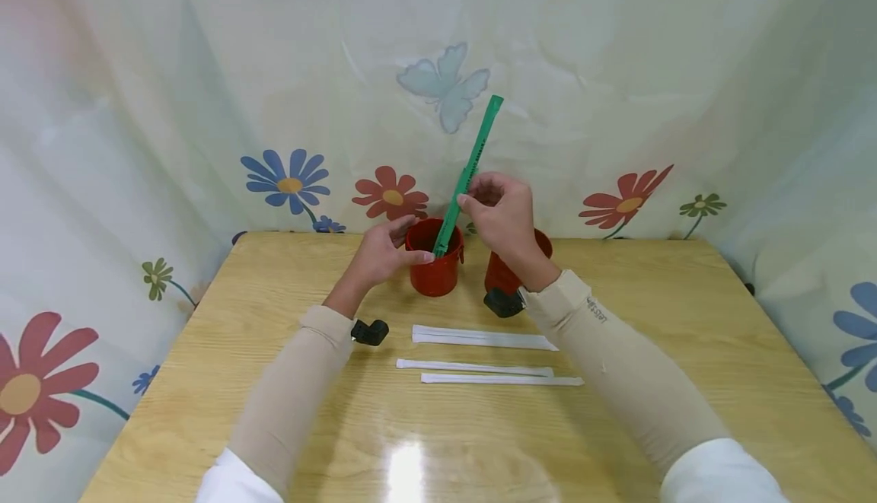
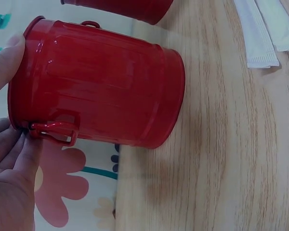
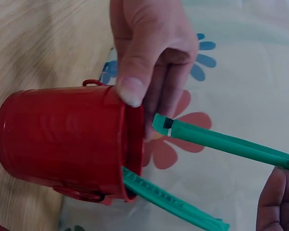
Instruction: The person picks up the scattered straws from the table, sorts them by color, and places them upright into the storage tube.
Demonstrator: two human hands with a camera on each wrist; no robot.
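Observation:
My left hand (image 1: pixel 384 253) holds a small red metal bucket (image 1: pixel 435 282) by its rim, thumb on the near side and fingers on the far side. The bucket stands upright on the table, a small handle on its side. Between thumb and fingers, my right hand (image 1: pixel 505 214) pinches a thin green wrapped straw (image 3: pixel 231 147) with printing along it. The straw's lower end is just outside the bucket's mouth in the right wrist view. A second green wrapped straw (image 3: pixel 173 199) leans inside the bucket, its upper part sticking out past the rim.
Another red bucket (image 1: pixel 499 276) stands to the right, partly behind my right wrist. Several white wrapped straws (image 1: pixel 479 337) lie across the wooden table (image 1: pixel 329 427) in front of the buckets. A flowered curtain (image 1: pixel 617 69) hangs along the table's back edge and both sides.

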